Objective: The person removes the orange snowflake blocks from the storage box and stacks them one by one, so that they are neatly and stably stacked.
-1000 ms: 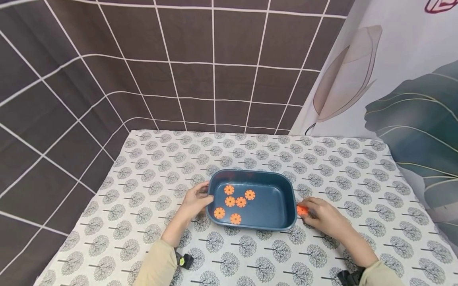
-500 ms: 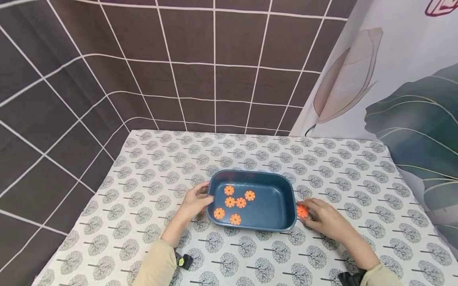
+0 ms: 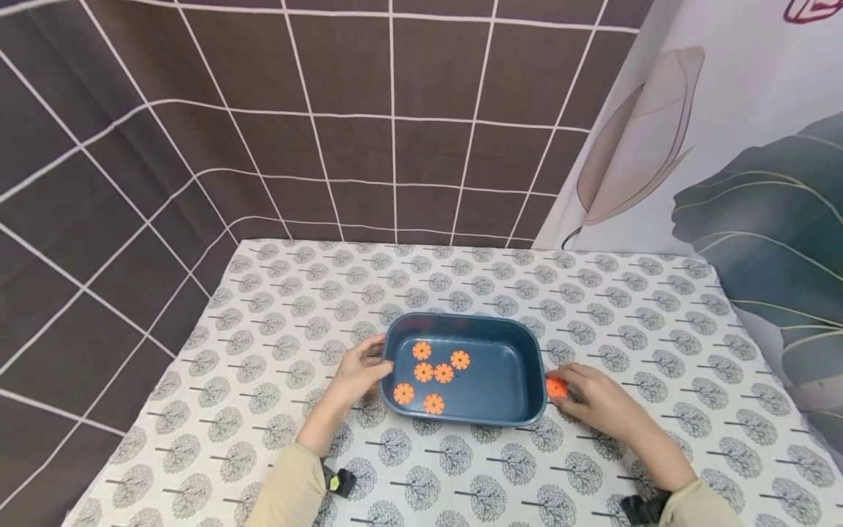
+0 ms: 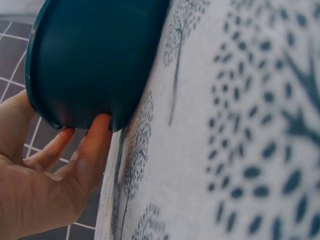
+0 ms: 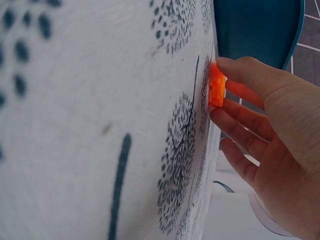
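Observation:
A dark blue rectangular plastic basin (image 3: 503, 384) stands on the table with several flat orange notched discs (image 3: 424, 372) lying in its left half. My left hand (image 3: 354, 373) grips the basin's left end, thumb at the rim and fingertips against the outer wall, as the left wrist view shows. Just outside the right end, my right hand (image 3: 593, 399) pinches orange notched discs (image 5: 217, 86) between thumb and fingers, low on the tablecloth. From the right wrist these look like a small stack; the fingers partly cover it, so the number of layers is unclear.
A white tablecloth (image 3: 296, 410) with grey tree prints covers the table. Behind and to the left hangs a dark brown curtain (image 3: 435, 80) with white grid lines. A pale leaf-patterned curtain (image 3: 724, 183) hangs at the right, with a thin dark cord (image 3: 571, 237) near the table's back edge.
Almost nothing differs. My right hand's fingers shift very slightly about the orange discs; the basin, the discs inside it and my left hand stay in place.

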